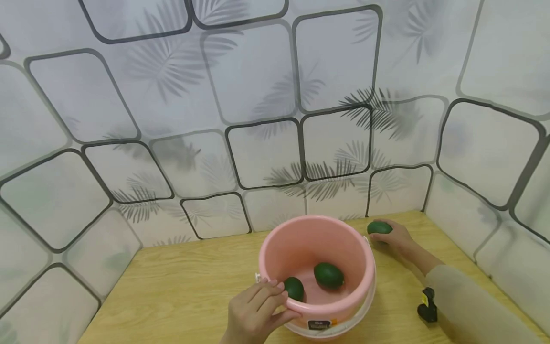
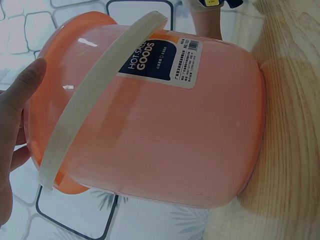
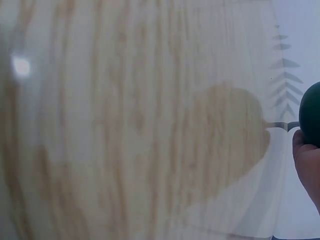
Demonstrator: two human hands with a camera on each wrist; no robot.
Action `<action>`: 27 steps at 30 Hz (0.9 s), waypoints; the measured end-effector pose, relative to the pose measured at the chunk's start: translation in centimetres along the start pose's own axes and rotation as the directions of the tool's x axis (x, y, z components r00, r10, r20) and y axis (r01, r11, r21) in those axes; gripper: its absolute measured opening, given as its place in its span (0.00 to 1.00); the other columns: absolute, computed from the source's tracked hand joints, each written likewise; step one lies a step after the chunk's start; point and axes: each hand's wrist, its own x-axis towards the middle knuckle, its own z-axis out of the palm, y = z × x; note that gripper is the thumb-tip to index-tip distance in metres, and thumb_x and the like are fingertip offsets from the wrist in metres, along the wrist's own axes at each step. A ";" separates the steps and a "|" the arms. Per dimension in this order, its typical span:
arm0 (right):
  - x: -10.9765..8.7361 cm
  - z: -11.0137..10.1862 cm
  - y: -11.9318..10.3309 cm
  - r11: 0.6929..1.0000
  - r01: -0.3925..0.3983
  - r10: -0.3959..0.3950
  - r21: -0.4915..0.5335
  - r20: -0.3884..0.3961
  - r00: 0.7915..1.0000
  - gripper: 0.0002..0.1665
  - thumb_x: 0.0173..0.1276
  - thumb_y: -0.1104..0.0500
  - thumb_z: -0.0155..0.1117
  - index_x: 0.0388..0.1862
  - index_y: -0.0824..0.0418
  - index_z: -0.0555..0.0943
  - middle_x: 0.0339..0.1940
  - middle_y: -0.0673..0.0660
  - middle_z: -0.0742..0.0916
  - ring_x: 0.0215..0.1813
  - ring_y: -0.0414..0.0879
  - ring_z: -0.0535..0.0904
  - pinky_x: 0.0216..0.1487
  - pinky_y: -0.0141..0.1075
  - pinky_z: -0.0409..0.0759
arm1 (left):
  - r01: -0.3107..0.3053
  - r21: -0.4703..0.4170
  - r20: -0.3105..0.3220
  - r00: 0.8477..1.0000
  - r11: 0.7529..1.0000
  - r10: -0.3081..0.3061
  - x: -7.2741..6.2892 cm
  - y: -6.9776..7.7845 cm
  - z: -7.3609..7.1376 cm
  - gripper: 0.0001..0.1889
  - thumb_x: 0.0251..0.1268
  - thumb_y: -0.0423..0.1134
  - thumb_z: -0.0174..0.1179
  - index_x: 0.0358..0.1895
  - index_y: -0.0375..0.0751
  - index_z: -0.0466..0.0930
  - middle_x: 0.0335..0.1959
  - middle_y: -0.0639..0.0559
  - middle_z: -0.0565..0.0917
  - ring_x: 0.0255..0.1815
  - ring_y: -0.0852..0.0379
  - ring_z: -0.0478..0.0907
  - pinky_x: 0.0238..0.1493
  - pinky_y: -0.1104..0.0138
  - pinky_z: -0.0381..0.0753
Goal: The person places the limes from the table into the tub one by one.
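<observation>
A pink plastic bucket (image 1: 315, 229) stands upright on the wooden table, its pale handle (image 2: 92, 95) hanging down along the outside. My left hand (image 1: 256, 308) grips the bucket's near-left rim, and in the left wrist view the thumb (image 2: 31, 77) lies on the outer side. Two dark green oval fruits lie inside: one fruit (image 1: 328, 275) near the middle, another fruit (image 1: 294, 289) by the left wall, partly hidden by the rim. To the right of the bucket, my right hand (image 1: 397, 237) holds a third dark green fruit (image 1: 379, 227). The right wrist view catches only part of that fruit (image 3: 312, 115).
The wooden table (image 1: 185, 282) meets patterned walls (image 1: 266, 157) at the back and on both sides. A small black strap-like piece with a yellow label (image 1: 427, 306) sits by the right sleeve (image 1: 472, 301).
</observation>
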 end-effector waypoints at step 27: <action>-0.8 -0.8 -1.8 0.996 0.048 -0.051 0.077 0.036 0.998 0.42 0.60 0.52 0.70 0.67 0.69 0.64 0.58 0.74 0.74 0.54 0.60 0.75 0.45 0.35 0.80 | -0.016 0.005 -0.007 1.000 1.000 0.016 0.0 0.1 -0.4 0.20 0.59 0.52 0.63 0.19 0.40 0.81 0.23 0.49 0.85 0.24 0.58 0.83 0.27 0.69 0.85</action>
